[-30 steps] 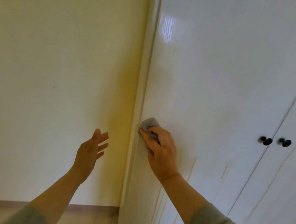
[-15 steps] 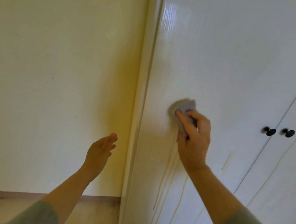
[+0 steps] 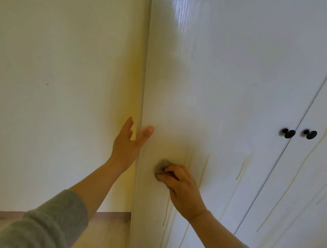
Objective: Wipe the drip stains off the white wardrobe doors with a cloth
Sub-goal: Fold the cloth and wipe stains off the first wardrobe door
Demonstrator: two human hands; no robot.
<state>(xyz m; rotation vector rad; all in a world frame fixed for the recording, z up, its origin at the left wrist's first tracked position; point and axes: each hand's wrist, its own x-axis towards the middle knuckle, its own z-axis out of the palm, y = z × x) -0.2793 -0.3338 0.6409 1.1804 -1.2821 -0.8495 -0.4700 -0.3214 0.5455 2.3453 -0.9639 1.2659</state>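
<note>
Head view: the right hand [image 3: 182, 190] curls round a small grey cloth [image 3: 161, 165] and presses it against the white wardrobe door [image 3: 224, 78]. The cloth looks soft and light, best kept bunched under the fingertips. At its 11 o'clock the left hand [image 3: 129, 143] is spread and empty. Drip stains [image 3: 204, 170] run at 3 and 5 o'clock. Two black knobs [image 3: 289, 133] sit well clear.

our right hand [image 3: 182, 190] slides the crumpled grey cloth [image 3: 161, 165] down-left, our left hand [image 3: 127, 144] rises to the glossy white wardrobe door [image 3: 224, 78] edge
</note>
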